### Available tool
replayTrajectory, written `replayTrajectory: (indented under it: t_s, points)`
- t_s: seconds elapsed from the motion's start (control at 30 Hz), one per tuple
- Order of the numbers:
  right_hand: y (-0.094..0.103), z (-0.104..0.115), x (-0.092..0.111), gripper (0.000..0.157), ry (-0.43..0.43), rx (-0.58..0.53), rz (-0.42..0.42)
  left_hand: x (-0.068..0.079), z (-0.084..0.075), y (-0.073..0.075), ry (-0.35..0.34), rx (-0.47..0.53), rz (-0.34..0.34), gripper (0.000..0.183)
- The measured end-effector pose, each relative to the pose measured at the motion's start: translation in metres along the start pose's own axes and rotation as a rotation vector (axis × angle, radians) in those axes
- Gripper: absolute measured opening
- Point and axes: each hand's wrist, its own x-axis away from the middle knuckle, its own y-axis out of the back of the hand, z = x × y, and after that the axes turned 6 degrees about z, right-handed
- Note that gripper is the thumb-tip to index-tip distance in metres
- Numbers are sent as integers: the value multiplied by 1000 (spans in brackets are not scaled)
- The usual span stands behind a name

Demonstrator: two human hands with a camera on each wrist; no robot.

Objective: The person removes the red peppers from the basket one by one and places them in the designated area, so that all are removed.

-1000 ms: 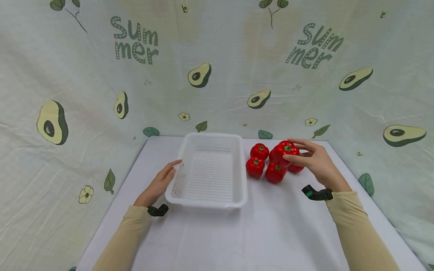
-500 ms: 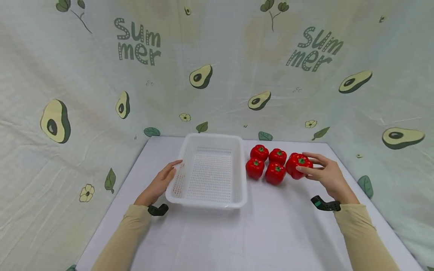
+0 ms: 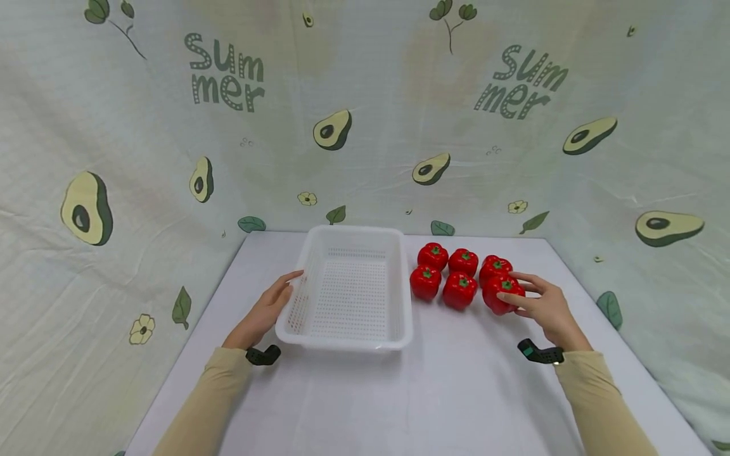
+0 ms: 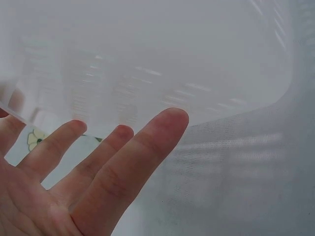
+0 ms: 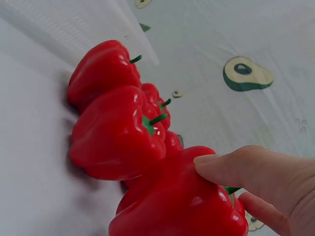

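Note:
A white perforated plastic basket (image 3: 350, 297) stands on the table, with nothing inside it. My left hand (image 3: 263, 311) rests against its left side, fingertips on the outer wall; the left wrist view shows these fingers (image 4: 147, 147) extended along the plastic. To the basket's right, my right hand (image 3: 550, 310) holds a red bell pepper (image 3: 493, 303) between thumb and fingers. In the right wrist view the thumb (image 5: 231, 167) presses on that pepper near its green stem. Several other red bell peppers (image 3: 459, 291) sit close by in two rows; one (image 3: 493, 266) is right behind the held one.
A white cloth covers the table (image 3: 365, 405). Pale fabric (image 3: 376, 133) printed with avocados and lettering hangs at the back and sides. Each wrist wears a black strap with a camera mount (image 3: 536, 353).
My right hand has carried the bell pepper from above the back of the group to the right, then down to its front right. The left hand and basket have stayed in place.

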Motion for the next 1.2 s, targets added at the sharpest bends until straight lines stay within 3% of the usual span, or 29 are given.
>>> replayTrajectory:
  t_s: [0.53,0.93,1.2]
  points:
    - [-8,-24,-6,81,-71,-53,-13,-5,-1,-1,-3,8,25,52]
    - [-10,-32,-6,85,-73,-44,-34,-4,-3,-2,8,-1,24,53]
    - [-16,-27,-8,94,-75,-6,-44,3,-19,7,22,-88,-56,60]
